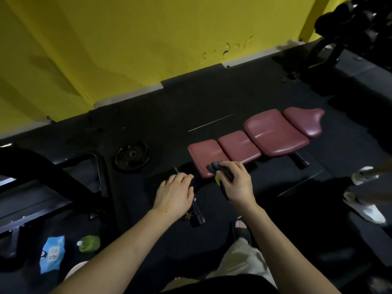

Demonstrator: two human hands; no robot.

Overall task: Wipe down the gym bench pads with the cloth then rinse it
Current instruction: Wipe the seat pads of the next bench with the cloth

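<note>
From my remote seat I see the right hand (pixel 235 183) curled around a dark bunched cloth (pixel 220 169) with a yellow patch showing, pressing it on the near end of the maroon padded vinyl gym bench (pixel 254 139), whose four cushions run away to the right over the black rubber floor (pixel 148 115). The left hand (pixel 175 194) hovers just beside it with fingers relaxed and holding nothing, above the bench's black metal foot (pixel 198 213). On the floor at lower left lie a blue wipes packet (pixel 53 253) and a green plastic bottle (pixel 89 244), with a black weight plate (pixel 132 155) near the bench end.
</note>
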